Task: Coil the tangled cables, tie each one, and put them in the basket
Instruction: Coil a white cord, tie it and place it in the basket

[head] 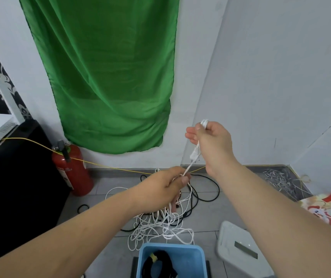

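Coiling is the step in hand: the right hand, held high, grips a few small loops of the white cable. That cable runs taut down to the left hand, which pinches it between thumb and fingers. Below, the rest of it lies in a loose tangle on the floor, crossed with a black cable (I count one, though the knot hides much). Next, I judge, the left hand must feed slack so another loop can be laid. Nearer, one blue basket holds one coiled black bundle with a yellow tie. One small black ring lies toward the floor's left edge.
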The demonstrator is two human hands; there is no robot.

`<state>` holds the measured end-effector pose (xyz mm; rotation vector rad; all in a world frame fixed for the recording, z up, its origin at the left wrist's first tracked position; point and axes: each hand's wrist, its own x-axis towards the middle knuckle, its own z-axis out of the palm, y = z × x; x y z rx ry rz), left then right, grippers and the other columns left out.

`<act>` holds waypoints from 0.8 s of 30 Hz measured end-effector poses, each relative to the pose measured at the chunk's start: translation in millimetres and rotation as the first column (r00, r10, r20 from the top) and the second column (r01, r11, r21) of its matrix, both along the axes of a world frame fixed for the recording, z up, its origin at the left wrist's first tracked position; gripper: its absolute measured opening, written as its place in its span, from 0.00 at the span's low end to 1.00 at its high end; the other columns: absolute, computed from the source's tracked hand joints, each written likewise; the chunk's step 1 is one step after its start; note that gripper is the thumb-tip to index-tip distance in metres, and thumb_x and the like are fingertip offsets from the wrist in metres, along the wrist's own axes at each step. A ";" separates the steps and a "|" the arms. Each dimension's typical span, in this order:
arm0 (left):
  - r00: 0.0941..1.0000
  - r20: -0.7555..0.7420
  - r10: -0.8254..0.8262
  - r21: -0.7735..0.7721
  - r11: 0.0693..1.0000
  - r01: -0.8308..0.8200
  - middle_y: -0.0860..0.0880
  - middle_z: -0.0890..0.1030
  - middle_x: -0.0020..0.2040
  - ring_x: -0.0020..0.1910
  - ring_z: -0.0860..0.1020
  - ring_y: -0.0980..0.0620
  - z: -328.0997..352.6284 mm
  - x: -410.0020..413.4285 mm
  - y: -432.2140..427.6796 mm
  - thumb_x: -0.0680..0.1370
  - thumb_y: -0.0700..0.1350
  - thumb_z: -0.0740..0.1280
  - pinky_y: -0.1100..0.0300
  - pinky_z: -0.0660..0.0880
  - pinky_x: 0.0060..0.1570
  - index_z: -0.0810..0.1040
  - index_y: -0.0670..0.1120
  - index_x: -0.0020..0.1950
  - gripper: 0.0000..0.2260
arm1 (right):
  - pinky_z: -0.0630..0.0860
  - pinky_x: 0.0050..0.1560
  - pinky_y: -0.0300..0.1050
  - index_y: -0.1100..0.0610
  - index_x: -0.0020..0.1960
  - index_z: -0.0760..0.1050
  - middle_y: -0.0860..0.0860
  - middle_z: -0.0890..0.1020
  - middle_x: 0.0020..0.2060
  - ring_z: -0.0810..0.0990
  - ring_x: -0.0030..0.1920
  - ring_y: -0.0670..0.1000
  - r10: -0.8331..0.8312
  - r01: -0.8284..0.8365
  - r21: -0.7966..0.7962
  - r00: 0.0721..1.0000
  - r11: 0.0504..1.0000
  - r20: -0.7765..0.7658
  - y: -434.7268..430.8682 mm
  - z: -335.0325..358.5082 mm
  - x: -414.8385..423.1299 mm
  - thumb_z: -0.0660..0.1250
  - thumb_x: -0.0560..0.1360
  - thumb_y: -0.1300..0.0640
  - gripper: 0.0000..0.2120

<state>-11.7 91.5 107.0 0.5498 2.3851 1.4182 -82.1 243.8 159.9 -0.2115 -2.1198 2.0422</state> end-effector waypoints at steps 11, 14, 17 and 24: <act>0.986 0.169 0.006 0.182 0.983 -0.037 0.45 0.70 0.28 0.25 0.71 0.47 28.3 -8.0 -42.2 0.87 0.50 0.60 0.41 0.78 0.40 0.73 0.43 0.46 0.14 | 0.73 0.34 0.44 0.57 0.39 0.77 0.52 0.81 0.28 0.78 0.28 0.51 0.406 -0.529 0.615 0.847 0.585 0.342 2.5 11.7 17.7 0.69 0.78 0.57 0.09; 0.984 0.132 0.119 0.128 0.982 -0.136 0.43 0.72 0.28 0.25 0.71 0.47 28.8 -13.2 -50.1 0.85 0.48 0.64 0.50 0.77 0.34 0.75 0.41 0.49 0.11 | 0.72 0.33 0.43 0.56 0.37 0.77 0.52 0.79 0.26 0.74 0.28 0.51 0.500 -0.687 0.535 0.726 0.491 0.473 2.9 17.0 25.8 0.70 0.78 0.56 0.11; 0.977 0.086 0.198 0.108 0.973 -0.206 0.45 0.73 0.27 0.24 0.70 0.47 28.0 -14.0 -50.8 0.83 0.48 0.68 0.59 0.72 0.27 0.75 0.42 0.52 0.09 | 0.73 0.33 0.45 0.59 0.40 0.78 0.53 0.76 0.26 0.72 0.28 0.52 0.579 -0.753 0.391 0.657 0.529 0.482 6.9 16.8 29.5 0.69 0.79 0.61 0.09; 0.927 0.354 0.125 0.427 0.860 -0.279 0.47 0.72 0.33 0.33 0.78 0.47 21.0 -10.7 -36.0 0.85 0.49 0.62 0.59 0.78 0.38 0.71 0.45 0.42 0.14 | 0.73 0.36 0.47 0.59 0.41 0.75 0.54 0.78 0.28 0.71 0.27 0.52 0.448 -0.484 0.078 0.851 0.872 0.275 3.3 10.9 30.0 0.65 0.82 0.62 0.10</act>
